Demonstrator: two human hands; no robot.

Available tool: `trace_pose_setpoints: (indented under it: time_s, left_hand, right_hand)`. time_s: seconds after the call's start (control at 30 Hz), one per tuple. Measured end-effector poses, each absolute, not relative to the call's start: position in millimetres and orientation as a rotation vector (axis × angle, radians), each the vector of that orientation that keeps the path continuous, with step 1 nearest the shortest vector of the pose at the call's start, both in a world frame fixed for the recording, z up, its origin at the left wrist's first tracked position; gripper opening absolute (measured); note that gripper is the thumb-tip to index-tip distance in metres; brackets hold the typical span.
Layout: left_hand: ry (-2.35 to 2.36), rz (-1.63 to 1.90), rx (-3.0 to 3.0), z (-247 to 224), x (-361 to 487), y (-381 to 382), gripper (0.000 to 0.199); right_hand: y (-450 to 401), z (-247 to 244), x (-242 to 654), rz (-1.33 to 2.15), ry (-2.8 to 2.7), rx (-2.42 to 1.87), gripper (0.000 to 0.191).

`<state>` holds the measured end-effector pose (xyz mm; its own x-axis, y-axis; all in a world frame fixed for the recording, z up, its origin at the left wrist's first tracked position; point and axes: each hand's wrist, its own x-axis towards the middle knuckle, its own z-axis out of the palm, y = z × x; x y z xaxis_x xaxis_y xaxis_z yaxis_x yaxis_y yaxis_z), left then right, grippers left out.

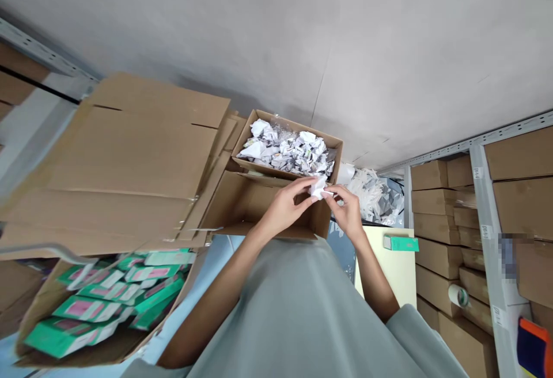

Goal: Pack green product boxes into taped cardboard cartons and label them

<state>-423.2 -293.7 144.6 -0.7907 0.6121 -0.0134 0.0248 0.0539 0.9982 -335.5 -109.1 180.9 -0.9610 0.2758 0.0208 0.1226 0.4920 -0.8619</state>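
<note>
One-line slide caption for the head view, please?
Left hand and right hand hold white paper near a box of crumpled scraps, green cartons at lower left.

A green box [401, 243] lies on a pale yellow surface [386, 271]; metal shelving [484, 211] bears cardboard boxes [432, 202].

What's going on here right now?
A person's left hand and right hand both pinch a crumpled piece of white paper. They hold it over an open carton close to the body. Just beyond it stands a box filled with loose crumpled paper. Off to the left, another carton holds green packages.
</note>
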Motion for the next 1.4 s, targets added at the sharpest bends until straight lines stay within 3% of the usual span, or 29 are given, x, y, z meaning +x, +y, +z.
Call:
trace_pose_setpoints:
  time_s: [0.2,0.3,0.47,0.77,1.0,1.13,1.27,1.4]
  left_hand:
    - [1.759,1.718,0.358,104.0,-376.9,-322.5,0.046]
    - [1.888,1.651,0.327,90.1,-363.0,-330.6,0.033]
    - [2.219,1.279,0.338,83.9,-362.7,-334.6,0.023]
    - [2.337,0.937,0.543,84.7,-370.2,-341.9,0.037]
    - [2.559,1.120,0.507,112.4,-415.3,-343.8,0.033]
    - [2.676,1.164,0.553,133.9,-464.1,-327.9,0.038]
    - [2.669,1.176,0.493,145.4,-489.6,-310.9,0.056]
    - [2.643,1.204,0.414,144.0,-487.1,-307.2,0.052]
  right_hand:
    - [-142.2,159.4,-307.4,1.525,-2.694,-0.280,0.016]
    - [-156.8,146.8,-300.4,1.553,-2.817,-0.353,0.025]
    - [-171.9,129.3,-305.4,1.221,-3.123,-0.423,0.021]
    - [-178.6,125.4,-314.2,0.847,-3.412,-0.281,0.028]
    - [-155.3,149.2,-355.2,0.912,-3.105,-0.251,0.021]
    - [-129.8,150.2,-424.5,0.647,-3.125,-0.434,0.028]
    - [-106.6,130.9,-483.4,0.381,-3.385,-0.762,0.043]
    - [-95.8,111.3,-498.5,0.328,-3.551,-0.857,0.035]
